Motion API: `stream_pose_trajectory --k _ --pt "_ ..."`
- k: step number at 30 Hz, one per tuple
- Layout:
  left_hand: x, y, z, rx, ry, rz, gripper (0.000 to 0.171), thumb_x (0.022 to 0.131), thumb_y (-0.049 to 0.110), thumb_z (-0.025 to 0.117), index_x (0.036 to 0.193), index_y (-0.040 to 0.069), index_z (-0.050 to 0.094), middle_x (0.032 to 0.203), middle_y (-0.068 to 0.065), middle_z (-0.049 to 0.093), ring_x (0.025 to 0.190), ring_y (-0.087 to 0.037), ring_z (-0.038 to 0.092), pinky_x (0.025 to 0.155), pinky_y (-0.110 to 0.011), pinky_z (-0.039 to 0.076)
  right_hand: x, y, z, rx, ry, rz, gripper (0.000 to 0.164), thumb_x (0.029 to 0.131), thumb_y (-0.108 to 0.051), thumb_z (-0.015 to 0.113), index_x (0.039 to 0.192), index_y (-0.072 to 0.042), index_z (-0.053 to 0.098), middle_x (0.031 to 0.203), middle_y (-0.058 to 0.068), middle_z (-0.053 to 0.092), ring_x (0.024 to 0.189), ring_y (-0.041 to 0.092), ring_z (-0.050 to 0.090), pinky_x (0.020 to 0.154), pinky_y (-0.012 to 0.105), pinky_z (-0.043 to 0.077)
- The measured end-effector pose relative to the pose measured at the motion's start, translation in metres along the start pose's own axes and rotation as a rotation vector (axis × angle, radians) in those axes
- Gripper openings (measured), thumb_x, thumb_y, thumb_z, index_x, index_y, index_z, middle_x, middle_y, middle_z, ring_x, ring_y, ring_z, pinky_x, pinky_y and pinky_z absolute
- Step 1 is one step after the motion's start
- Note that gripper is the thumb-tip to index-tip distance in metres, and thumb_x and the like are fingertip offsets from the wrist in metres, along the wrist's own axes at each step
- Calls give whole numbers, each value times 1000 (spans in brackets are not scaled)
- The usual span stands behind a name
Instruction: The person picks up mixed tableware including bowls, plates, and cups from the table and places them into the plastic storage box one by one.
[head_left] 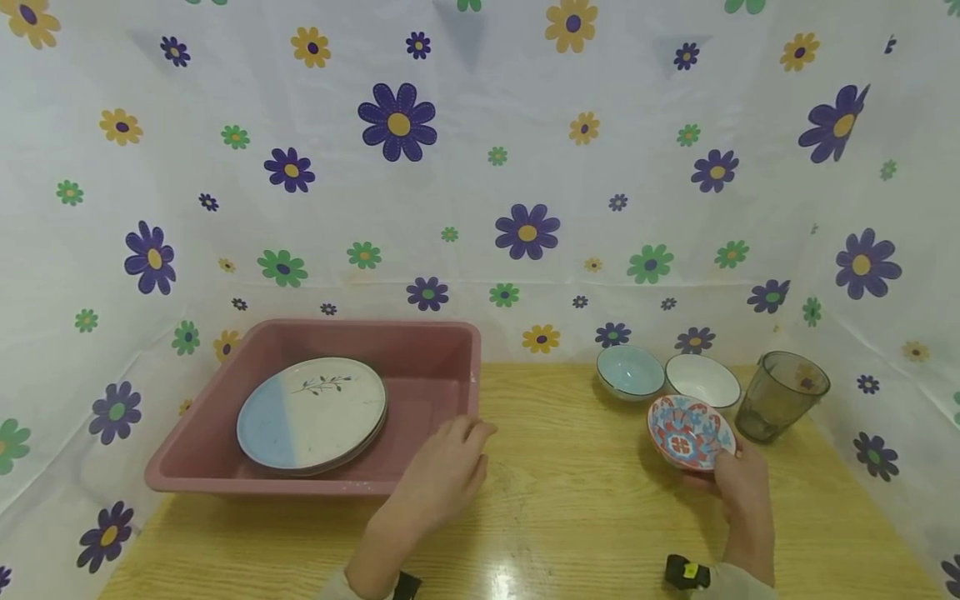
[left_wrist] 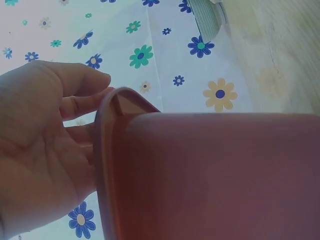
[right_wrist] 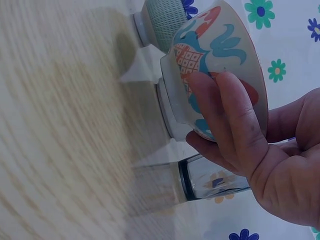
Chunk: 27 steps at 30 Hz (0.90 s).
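Bowl (head_left: 684, 435) held by right grip (head_left: 741, 487), thumb (head_left: 726, 468) over rim, fingers (right_wrist: 237, 105) underneath, left grip (head_left: 446, 462) relaxed

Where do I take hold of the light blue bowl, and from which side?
Probably pinch the left rim of the light blue bowl, coming from the left with the left hand: it sits upright, rim exposed, while the white bowl crowds its right.

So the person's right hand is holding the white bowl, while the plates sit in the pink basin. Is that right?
Not quite: the head view shows the right hand holding the red-and-blue patterned bowl, not the white bowl. The plates do sit in the pink basin.
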<state>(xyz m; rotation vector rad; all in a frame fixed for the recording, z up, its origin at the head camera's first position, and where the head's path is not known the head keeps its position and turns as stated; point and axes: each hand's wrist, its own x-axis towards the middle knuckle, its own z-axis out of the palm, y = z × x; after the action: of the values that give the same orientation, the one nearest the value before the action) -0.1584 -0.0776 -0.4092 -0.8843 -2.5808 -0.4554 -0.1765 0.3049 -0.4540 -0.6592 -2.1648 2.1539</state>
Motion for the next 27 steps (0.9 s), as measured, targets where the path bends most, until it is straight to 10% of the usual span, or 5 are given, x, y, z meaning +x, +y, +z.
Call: stream_pose_trajectory --k 15,27 --pt "4 15 -3 -53 52 69 33 88 4 68 120 3 62 115 -14 62 108 -29 61 94 -40 53 -11 -12 3 0 -13 -14 59 102 -3 21 151 13 -7 116 31 45 64 15 70 69 32 61" --pt "4 19 2 -45 31 91 34 88 5 69 122 4 62 117 -10 62 111 -25 61 96 -36 53 -12 -14 0 -14 -26 -15 58 103 -3 23 152 13 -4 85 9 62 62 18 71 66 32 61"
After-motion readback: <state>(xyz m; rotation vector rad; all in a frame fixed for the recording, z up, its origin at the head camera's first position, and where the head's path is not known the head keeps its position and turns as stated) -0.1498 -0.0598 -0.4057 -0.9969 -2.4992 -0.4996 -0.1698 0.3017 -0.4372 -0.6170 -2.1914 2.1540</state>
